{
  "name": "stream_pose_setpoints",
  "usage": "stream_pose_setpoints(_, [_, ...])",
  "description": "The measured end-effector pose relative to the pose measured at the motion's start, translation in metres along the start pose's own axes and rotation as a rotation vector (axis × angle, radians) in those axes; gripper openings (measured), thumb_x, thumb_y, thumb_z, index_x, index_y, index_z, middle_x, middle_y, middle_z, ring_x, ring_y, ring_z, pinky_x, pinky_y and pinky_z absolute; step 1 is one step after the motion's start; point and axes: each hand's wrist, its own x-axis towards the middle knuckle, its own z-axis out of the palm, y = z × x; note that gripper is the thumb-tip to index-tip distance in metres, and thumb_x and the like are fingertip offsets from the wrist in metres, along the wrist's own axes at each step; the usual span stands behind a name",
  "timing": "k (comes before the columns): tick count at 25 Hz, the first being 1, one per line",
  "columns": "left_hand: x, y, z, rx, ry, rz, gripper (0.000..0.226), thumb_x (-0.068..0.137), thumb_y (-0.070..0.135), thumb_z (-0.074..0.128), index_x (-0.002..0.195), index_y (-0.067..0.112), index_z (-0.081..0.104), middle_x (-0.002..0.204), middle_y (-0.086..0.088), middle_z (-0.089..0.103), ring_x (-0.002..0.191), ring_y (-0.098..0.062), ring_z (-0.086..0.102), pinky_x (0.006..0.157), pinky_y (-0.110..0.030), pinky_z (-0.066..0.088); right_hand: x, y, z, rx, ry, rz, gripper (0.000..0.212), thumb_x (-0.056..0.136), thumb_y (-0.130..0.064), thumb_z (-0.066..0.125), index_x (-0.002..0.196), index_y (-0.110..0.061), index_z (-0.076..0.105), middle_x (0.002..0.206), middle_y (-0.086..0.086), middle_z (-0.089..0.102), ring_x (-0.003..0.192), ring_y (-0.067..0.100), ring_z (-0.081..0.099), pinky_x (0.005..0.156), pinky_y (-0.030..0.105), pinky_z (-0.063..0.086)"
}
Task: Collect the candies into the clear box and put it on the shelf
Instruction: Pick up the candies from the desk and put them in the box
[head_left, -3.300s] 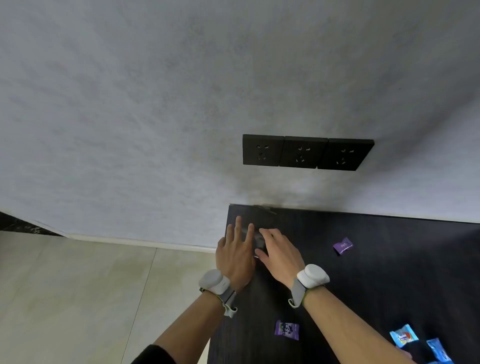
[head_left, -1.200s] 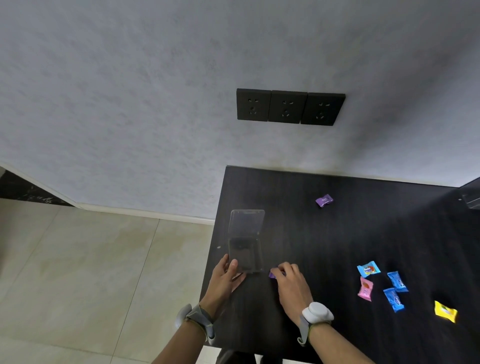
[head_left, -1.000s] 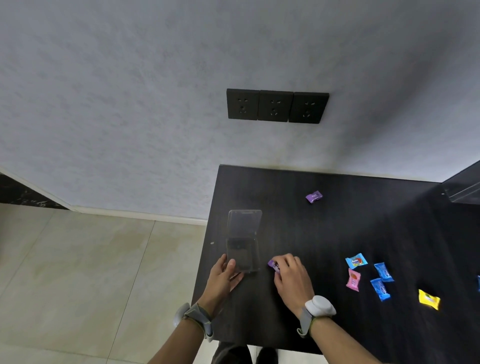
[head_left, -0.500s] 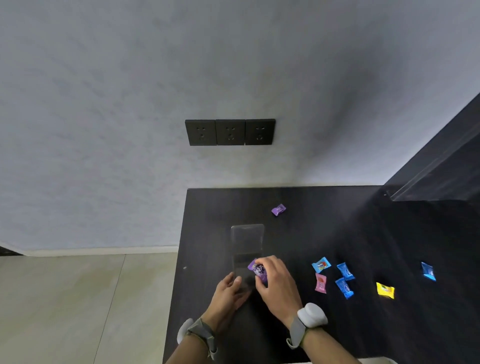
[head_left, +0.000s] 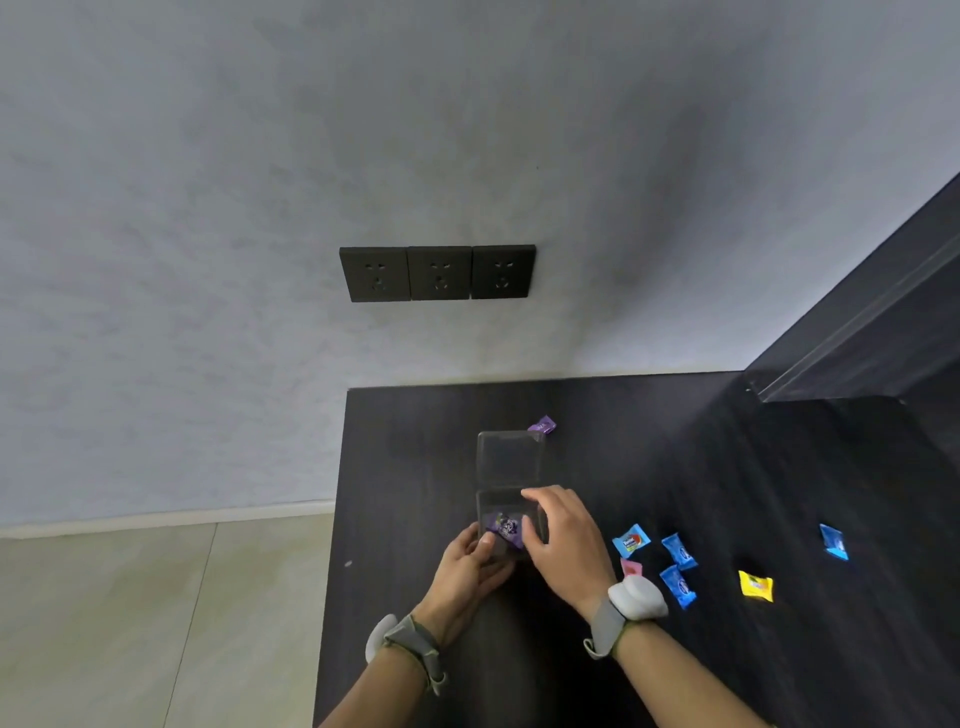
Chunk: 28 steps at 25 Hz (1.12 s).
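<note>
One purple candy (head_left: 503, 527) sits in the clear box (head_left: 510, 514), steadied by the left hand (head_left: 470, 569); the right hand (head_left: 563, 540) hovers loosely open, empty. Next, gather loose candies (head_left: 675, 564) at 3 o'clock on the tabletop (head_left: 623, 447)

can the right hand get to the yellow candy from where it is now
Probably yes. The right hand hovers over the clear box, and the yellow candy lies in the open on the table to its right, with only small candies between.
</note>
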Motion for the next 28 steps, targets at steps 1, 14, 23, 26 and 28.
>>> stream_pose_setpoints(1, [0.002,0.003,0.002,-0.012,0.005,0.005,0.04,0.105,0.009,0.043,0.145,0.004,0.041,0.14,-0.025,0.056,0.123,-0.043,0.059,0.108,-0.052,0.046,0.007,0.003,-0.004,-0.006,-0.001,0.006,0.032,0.092,-0.025,0.063,0.124,-0.025,0.059,0.118,-0.006,0.061,0.109,0.008,0.055,0.09,0.02,0.049])
stream_pose_setpoints(14, [0.042,0.013,0.017,-0.172,0.146,0.052,0.02,0.102,0.011,0.052,0.122,0.013,0.054,0.122,-0.013,0.064,0.097,-0.028,0.074,0.078,-0.035,0.062,0.121,0.07,-0.015,-0.133,-0.207,0.003,0.043,0.09,-0.01,0.061,0.133,-0.013,0.057,0.134,0.007,0.056,0.122,0.027,0.053,0.102,0.041,0.047])
stream_pose_setpoints(23, [0.064,0.011,0.016,-0.283,0.232,0.074,0.026,0.101,0.014,0.055,0.127,0.015,0.052,0.125,-0.012,0.066,0.106,-0.032,0.073,0.084,-0.039,0.061,0.175,0.12,0.03,-0.436,-0.538,-0.144,0.068,0.088,0.004,0.053,0.151,-0.015,0.036,0.165,0.006,0.025,0.155,0.029,0.012,0.115,0.046,0.034])
stream_pose_setpoints(26, [0.065,0.014,0.021,-0.294,0.223,0.062,0.032,0.101,0.013,0.054,0.132,0.014,0.048,0.131,-0.015,0.062,0.112,-0.035,0.069,0.093,-0.044,0.058,0.166,0.128,0.037,-0.469,-0.563,-0.145,0.068,0.083,0.006,0.059,0.146,-0.016,0.042,0.16,0.011,0.029,0.15,0.035,0.021,0.11,0.048,0.039])
stream_pose_setpoints(28, [0.063,0.014,0.027,-0.288,0.216,0.05,0.028,0.101,0.013,0.053,0.129,0.015,0.05,0.131,-0.016,0.061,0.114,-0.036,0.068,0.094,-0.045,0.057,0.154,0.13,0.038,-0.498,-0.511,-0.135,0.059,0.082,0.001,0.064,0.136,-0.017,0.05,0.145,0.011,0.041,0.134,0.036,0.038,0.099,0.045,0.046])
